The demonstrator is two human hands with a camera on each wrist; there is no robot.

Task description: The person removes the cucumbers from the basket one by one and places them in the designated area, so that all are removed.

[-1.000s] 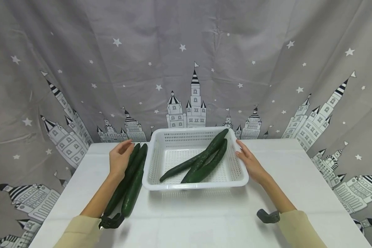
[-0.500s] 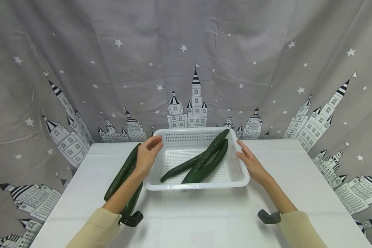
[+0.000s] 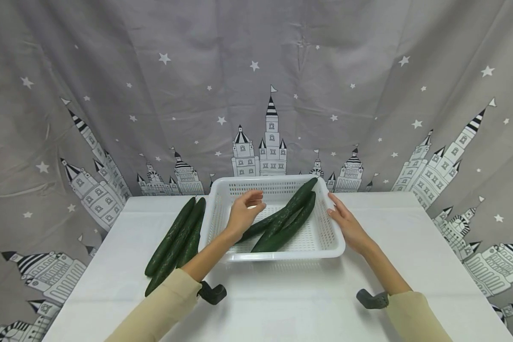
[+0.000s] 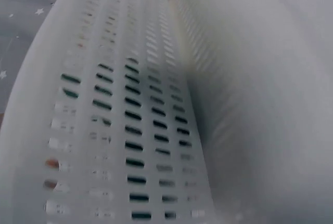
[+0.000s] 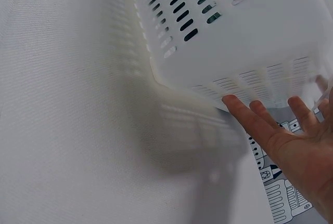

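A white perforated plastic basket [image 3: 278, 257] stands on the white-covered table, with three dark green cucumbers [image 3: 301, 195] lying across its inside. Over the left half of the basket is my left hand [image 3: 242, 213], fingers loosely bent, nothing between them and the thumb. It overlaps one cucumber's end in the head view. My right hand [image 3: 346, 225] touches the basket's right side from outside, its fingers [image 5: 250, 117] spread and nearly straight in the right wrist view. The left wrist view is filled by the basket's slotted wall [image 4: 31, 130]; the left hand is out of sight there.
Left of the basket, three more cucumbers [image 3: 168, 237] lie side by side on the table, one partly hidden by my left forearm. A grey curtain [image 3: 256, 42] printed with castles and stars hangs behind the table. Dark curved pieces [image 3: 372, 299] sit at both wrists.
My left hand has moved rightward from the cucumbers on the table, past the basket's left rim, to above its inside, carrying nothing. The right hand has stayed at the basket's right side.
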